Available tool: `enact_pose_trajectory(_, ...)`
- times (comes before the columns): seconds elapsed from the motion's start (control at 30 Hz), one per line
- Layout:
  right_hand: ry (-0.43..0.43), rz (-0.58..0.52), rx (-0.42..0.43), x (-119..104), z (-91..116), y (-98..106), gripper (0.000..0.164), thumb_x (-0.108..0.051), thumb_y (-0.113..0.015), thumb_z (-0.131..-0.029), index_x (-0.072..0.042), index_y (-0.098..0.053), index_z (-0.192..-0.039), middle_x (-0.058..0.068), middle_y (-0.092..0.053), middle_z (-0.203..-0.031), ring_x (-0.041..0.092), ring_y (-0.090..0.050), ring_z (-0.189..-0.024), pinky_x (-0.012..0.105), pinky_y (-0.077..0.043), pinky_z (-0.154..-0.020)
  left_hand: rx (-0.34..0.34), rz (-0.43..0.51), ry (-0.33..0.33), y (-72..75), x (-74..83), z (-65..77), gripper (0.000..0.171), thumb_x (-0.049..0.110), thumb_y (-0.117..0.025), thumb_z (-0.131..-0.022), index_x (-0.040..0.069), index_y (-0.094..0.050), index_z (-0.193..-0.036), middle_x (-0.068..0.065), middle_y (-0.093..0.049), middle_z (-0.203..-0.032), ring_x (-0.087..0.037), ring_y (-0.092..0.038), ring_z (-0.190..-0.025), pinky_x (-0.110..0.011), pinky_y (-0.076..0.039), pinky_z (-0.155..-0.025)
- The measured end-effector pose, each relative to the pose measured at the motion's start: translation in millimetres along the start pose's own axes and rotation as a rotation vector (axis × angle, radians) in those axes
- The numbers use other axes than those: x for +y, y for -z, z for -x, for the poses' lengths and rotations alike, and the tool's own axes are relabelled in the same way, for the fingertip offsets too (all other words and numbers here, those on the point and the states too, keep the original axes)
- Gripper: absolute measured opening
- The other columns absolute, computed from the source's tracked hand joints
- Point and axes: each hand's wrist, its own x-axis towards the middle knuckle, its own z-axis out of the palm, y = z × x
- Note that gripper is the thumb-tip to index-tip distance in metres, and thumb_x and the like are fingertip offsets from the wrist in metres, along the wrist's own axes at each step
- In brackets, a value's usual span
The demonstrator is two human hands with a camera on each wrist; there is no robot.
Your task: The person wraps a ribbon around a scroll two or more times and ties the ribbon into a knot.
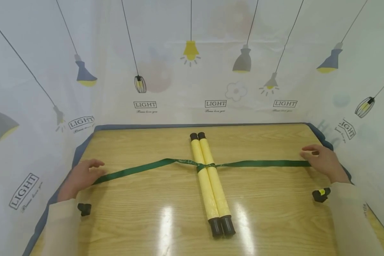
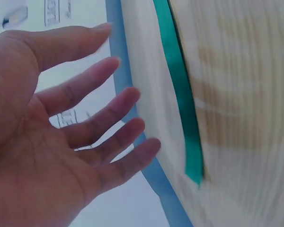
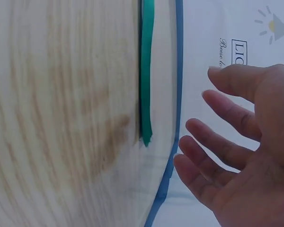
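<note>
Two yellow rods (image 1: 210, 185) with black end caps lie side by side on the table. A green ribbon (image 1: 265, 163) is tied round their middle, its two tails stretched out left and right across the wood. My left hand (image 1: 84, 175) hovers by the left tail's end, fingers spread and holding nothing; in the left wrist view the ribbon (image 2: 180, 90) lies apart from the fingertips. At the other side, my right hand (image 1: 324, 161) is held near the right tail's end. Its fingers are loosely bent, and the ribbon (image 3: 146, 71) lies free of them in the right wrist view.
The wooden table (image 1: 131, 213) has a blue edge (image 1: 179, 126) along its back and sides. Behind and beside it hangs a white sheet (image 1: 179, 21) printed with lamps and lettering. Small black devices show below both wrists.
</note>
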Motion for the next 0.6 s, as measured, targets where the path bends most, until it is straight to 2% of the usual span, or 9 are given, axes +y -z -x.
enact_pose_trajectory(0.1,0.015,0.010,0.037,-0.8,3.0,-0.2,0.063,-0.048,-0.048,-0.101,0.007,-0.055,-0.131,0.034,-0.051,-0.128,0.048,-0.050,-0.111,0.060,-0.045,-0.083,0.047,-0.011,-0.022,-4.4,14.6,-1.5,0.052,0.039,-0.059,-0.098,-0.006,-0.061,-0.124,-0.031,-0.056,-0.127,-0.050,-0.047,-0.116,-0.061,-0.041,-0.092)
enact_pose_trajectory(0.23,0.022,0.048,0.035,-8.9,6.4,0.5,0.059,-0.046,-0.050,-0.101,0.009,-0.057,-0.121,0.032,-0.058,-0.116,0.045,-0.057,-0.099,0.055,-0.048,-0.076,0.069,-0.011,-0.065,-15.9,41.7,-7.0,0.047,0.042,-0.058,-0.098,-0.003,-0.064,-0.108,-0.022,-0.063,-0.106,-0.036,-0.058,-0.096,-0.050,-0.048,-0.080)
enact_pose_trajectory(0.37,0.018,0.080,-0.033,-26.2,8.1,-4.7,0.063,-0.051,-0.051,-0.099,0.009,-0.059,-0.113,0.031,-0.061,-0.108,0.043,-0.059,-0.093,0.053,-0.048,-0.074,0.013,0.033,-0.090,-33.5,71.3,-16.4,0.044,0.046,-0.057,-0.098,0.003,-0.062,-0.097,-0.010,-0.061,-0.089,-0.023,-0.055,-0.077,-0.037,-0.047,-0.067)
enact_pose_trajectory(0.6,-0.012,0.126,-0.183,-54.8,5.0,-19.1,0.070,-0.060,-0.055,-0.093,0.008,-0.063,-0.105,0.024,-0.066,-0.099,0.035,-0.062,-0.084,0.049,-0.049,-0.070,-0.137,0.089,-0.060,-67.1,118.5,-34.9,0.046,0.052,-0.056,-0.097,0.006,-0.059,-0.095,-0.008,-0.058,-0.085,-0.021,-0.050,-0.071,-0.032,-0.042,-0.061)
